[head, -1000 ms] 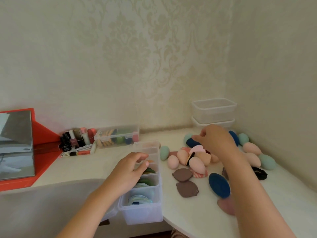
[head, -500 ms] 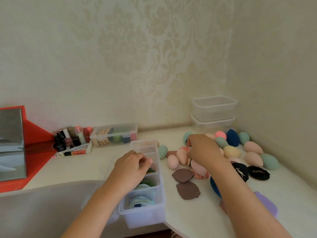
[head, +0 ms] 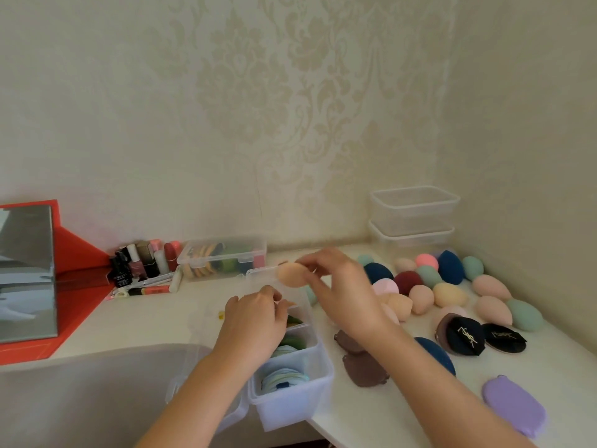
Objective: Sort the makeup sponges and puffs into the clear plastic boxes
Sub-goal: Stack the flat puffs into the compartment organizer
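A: Wide view first: the white desk (head: 181,321) runs into the corner, with a red-framed mirror (head: 26,273) propped at its left end.

B: Back right, two stacked clear tubs (head: 413,218) sit against the wall. Front and centre is the divided clear box (head: 290,402), its near end hanging over the desk edge, with round pads stacked in the near compartments.

A: To the right of it lies the heap of egg sponges (head: 449,294) (pink, mint, navy, maroon, quite a spread). The flat brown puffs (head: 365,370) lie just beside the box.

B: Now the hands. The right hand (head: 342,292) is up over the box's far end, thumb and fingertips pinched on the rim of the peach puff (head: 290,275).

A: So the puff is in the air above the far compartment, touching nothing but those fingers.

B: The left hand (head: 255,321) is at the box's left wall by the middle compartment, fingers bent down over the rim. Whether they clamp the wall or something inside, I cannot tell.
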### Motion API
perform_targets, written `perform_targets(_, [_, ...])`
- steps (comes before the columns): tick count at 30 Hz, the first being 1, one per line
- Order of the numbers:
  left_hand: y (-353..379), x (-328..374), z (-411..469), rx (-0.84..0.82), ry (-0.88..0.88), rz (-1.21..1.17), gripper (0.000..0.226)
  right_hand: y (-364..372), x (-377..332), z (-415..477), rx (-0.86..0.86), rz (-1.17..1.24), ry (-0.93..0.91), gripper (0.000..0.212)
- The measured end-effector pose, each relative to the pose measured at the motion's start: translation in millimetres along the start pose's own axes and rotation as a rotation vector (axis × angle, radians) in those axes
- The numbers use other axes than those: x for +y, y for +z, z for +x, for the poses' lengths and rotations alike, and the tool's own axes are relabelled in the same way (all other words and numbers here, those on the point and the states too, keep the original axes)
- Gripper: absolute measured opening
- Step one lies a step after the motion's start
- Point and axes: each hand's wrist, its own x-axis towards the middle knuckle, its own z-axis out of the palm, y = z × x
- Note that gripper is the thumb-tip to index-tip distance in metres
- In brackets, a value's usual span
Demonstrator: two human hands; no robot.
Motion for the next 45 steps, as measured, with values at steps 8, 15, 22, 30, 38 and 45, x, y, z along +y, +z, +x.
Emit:
perform_targets(8, [0.1,2.2,3.0,-0.184,-0.013,0.058,0.041,19.8,16.4,-0.3,-0.11,-0.047,0.089,0.016])
perform_targets(15, [-8.9,7.3,-1.4,-0.108,-0.019,0.242,0.039,18.1,17.2,-1.7,-0.125,-0.096,0.074,0.018])
perform_targets(22, [-13.0,7.7,6.4,-0.135,-0.087,0.294,0.034,16.9,17.8,-1.8,-0.135,-0.115,0.089,0.02])
perform_targets(30, [0.3,4.8,10.1,-0.241,-0.102,0.122,0.037,18.2,24.5,-0.3,-0.114,-0.093,0.126,0.017])
perform_targets(38, [-0.6,1.9,6.4,-0.179,-0.104,-0.05,0.03,17.3,19.8,-2.5,-0.112,-0.117,0.094,0.019])
perform_targets(45, [-0.5,-4.6,4.5,-0.066,-0.042,-0.233,0.037,14.5,19.9,-2.3,-0.069,-0.15,-0.03,0.022])
